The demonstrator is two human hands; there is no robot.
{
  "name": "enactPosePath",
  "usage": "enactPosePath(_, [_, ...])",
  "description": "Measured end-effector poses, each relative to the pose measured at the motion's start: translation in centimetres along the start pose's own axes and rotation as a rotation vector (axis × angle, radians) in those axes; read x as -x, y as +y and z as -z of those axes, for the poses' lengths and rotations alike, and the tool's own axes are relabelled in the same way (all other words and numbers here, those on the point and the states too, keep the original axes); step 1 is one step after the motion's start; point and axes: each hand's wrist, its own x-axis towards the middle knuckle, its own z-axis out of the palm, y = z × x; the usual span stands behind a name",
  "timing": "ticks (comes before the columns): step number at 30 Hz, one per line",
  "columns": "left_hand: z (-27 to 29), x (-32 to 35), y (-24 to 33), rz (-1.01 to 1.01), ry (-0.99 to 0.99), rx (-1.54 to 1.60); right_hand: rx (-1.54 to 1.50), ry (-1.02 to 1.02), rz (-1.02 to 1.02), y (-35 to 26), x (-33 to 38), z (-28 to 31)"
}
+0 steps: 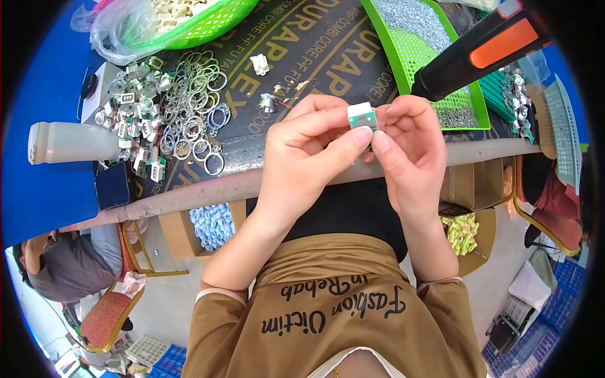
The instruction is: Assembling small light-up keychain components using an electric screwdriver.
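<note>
Above the table's (220, 191) near side, the left hand (302, 151) pinches a module (362, 118) in its grip; the right hand (417, 143) curls beside it, whether gripping I cannot tell. Beyond lie rings (196, 94) at left, a silver cup (266, 103), a white part (259, 64), then a basket (211, 25).

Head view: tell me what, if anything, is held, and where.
The left hand holds a small white-and-green piece, thumb on the lower part of its green face; whether the right hand beside it also grips cannot be told.
</note>
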Motion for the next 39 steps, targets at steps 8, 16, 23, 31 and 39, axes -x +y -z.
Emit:
enactPosePath(8, [-0.1,0.0,-0.5,0.113,0.075,0.141,0.062,0.077,-0.035,-0.1,0.4,-0.6])
enactPosePath(16, [0.3,-0.2,-0.5,0.259,0.075,0.155,0.412,0.162,0.593,-4.7,-4.0,4.0])
enactPosePath(23, [0.1,0.1,-0.6,0.254,0.11,0.137,0.48,-0.264,0.451,-7.6,-7.5,7.7])
enactPosePath(31, [0.5,-0.1,-0.5,0.295,0.075,0.107,0.252,0.18,0.479,-9.5,-9.5,4.3])
enactPosePath(39, [0.3,-0.3,-0.4,0.327,0.068,0.104,0.364,0.184,0.55,-6.8,-12.0,4.1])
